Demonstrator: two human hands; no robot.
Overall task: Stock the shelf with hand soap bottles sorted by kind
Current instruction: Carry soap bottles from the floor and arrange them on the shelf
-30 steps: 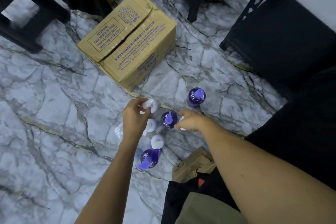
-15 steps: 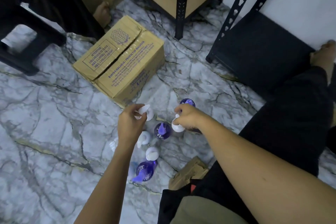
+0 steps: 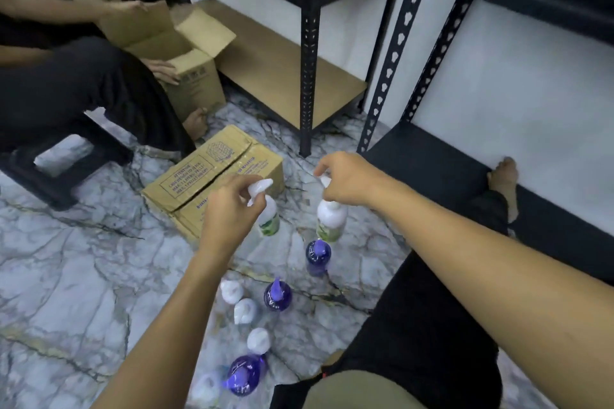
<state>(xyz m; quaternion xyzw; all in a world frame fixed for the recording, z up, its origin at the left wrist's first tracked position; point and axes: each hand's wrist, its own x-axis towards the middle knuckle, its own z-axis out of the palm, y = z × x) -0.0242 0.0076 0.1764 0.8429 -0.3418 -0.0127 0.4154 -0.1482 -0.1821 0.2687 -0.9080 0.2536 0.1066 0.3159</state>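
Glossy veined marble floor [image 3: 83,276]; matt cardboard box [image 3: 212,183]; black metal shelf [image 3: 309,43] frame, wood-look boards; shiny plastic bottles [image 3: 277,295].

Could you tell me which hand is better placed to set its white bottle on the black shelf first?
Probably the right hand: its white bottle hangs nearer the black shelf than the left hand.

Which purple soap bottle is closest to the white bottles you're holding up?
The purple bottle standing just below the white bottle in the right hand. The other two purple ones sit nearer the person.
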